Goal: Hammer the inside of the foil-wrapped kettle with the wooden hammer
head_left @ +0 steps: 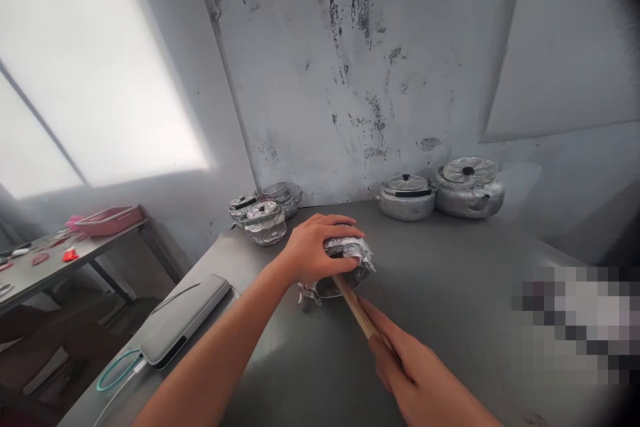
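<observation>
A small silvery metal pot (345,268) lies tipped on its side on the grey table (450,293). My left hand (313,247) rests on top of it, fingers curled over its upper side and holding it down. My right hand (400,360) is closed round a thin wooden stick (356,307), whose far end reaches into the pot's open mouth. The stick's tip is hidden inside the pot.
Several small metal pots (265,217) stand at the table's back left, two larger lidded ones (440,192) at the back right against the stained wall. A grey flat case (187,317) with a cable lies near the left edge. A side table with a pink tray (107,219) stands at left.
</observation>
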`<act>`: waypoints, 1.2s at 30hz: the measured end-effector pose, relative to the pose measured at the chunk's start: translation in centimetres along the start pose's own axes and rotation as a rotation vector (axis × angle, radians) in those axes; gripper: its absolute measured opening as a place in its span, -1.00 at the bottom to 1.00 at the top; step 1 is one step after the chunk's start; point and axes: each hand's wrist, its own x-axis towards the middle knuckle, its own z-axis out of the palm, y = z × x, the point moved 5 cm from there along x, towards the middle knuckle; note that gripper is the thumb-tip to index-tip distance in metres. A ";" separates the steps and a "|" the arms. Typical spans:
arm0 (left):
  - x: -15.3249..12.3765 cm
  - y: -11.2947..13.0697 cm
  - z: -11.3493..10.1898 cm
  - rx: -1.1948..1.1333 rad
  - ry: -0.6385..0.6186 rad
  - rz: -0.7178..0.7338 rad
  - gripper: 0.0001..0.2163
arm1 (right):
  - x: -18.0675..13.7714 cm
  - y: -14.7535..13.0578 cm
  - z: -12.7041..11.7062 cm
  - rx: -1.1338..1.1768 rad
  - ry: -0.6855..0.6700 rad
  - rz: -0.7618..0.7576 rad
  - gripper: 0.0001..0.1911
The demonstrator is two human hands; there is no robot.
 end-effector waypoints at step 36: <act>0.0 -0.9 -0.2 -0.066 0.022 -0.026 -0.64 | 0.8 0.0 0.3 0.051 -0.175 0.005 -0.43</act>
